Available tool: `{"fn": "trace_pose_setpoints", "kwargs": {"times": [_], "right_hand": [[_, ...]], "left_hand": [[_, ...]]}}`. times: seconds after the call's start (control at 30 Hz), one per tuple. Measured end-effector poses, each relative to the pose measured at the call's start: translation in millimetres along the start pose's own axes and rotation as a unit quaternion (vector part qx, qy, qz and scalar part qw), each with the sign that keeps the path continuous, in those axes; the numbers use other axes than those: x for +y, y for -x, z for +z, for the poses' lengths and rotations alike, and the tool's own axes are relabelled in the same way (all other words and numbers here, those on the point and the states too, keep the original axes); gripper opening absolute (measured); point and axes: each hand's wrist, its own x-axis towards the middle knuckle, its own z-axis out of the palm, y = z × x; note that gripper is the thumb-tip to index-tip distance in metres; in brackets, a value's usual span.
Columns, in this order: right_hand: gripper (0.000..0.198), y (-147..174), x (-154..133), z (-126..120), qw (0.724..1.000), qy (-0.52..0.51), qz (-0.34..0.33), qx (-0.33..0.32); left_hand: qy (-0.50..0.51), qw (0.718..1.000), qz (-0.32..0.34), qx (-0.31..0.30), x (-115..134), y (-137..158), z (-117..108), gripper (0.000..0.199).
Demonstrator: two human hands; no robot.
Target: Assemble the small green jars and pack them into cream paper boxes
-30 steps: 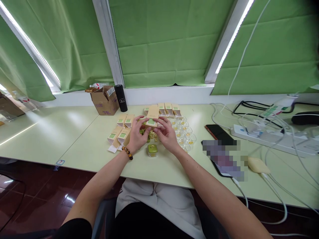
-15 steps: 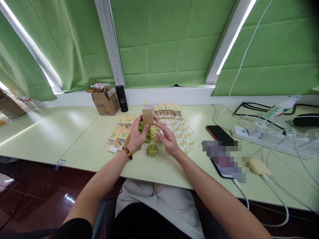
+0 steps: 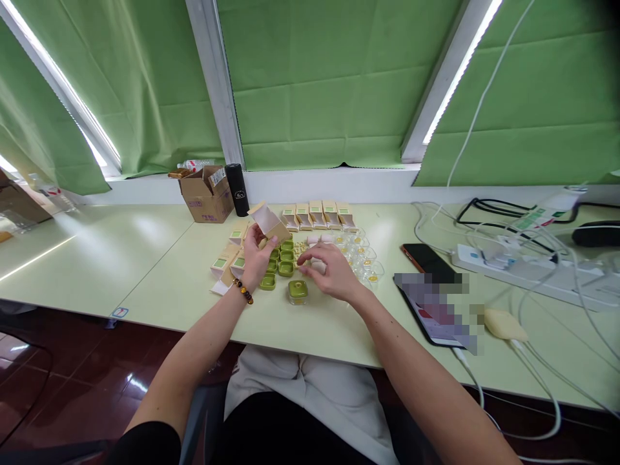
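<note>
My left hand is wrapped round a small cardboard box, held tilted above the table with its top flaps open. Behind and above the green-lidded glass jar, my right hand hovers with thumb and fingers bent and slightly apart, nothing visible in them. That jar stands upright near the table's front edge. Between my hands lie rows of green square lids and small yellowish pieces. To the right of my right hand stand several clear jars with yellow at the bottom.
A row of open small boxes stands at the back; more lie left of my left hand. Farther back are a brown carton and a black bottle. Phones, a power strip and cables occupy the right side.
The small box has moved left and tilted in my left hand. My right hand has come away from it and lowered toward the green-lidded jar.
</note>
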Motion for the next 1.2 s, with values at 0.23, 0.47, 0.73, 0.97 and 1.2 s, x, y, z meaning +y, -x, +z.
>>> {"fn": "trace_pose_setpoints", "kwargs": {"times": [0.23, 0.47, 0.73, 0.97, 1.2], "right_hand": [[0.038, 4, -22, -7, 0.955, 0.179, -0.014, -0.236], [0.028, 0, -28, -16, 0.942, 0.204, 0.019, -0.267], [0.035, -2, -3, -62, 0.998, -0.02, 0.029, -0.058], [0.048, -1, -2, -63, 0.976, -0.195, 0.008, 0.093], [0.041, -3, -10, -52, 0.987, -0.146, 0.003, 0.063]], "left_hand": [[0.001, 1.0, -0.017, -0.012, 11, 2, 1, 0.061], [-0.123, 0.988, -0.025, -0.085, 35, -3, -5, 0.055], [-0.15, 0.952, -0.048, -0.262, 56, -6, -18, 0.052], [-0.235, 0.902, -0.051, -0.358, 67, 20, -20, 0.049], [-0.366, 0.852, -0.034, -0.372, 72, 45, -15, 0.05]]}}
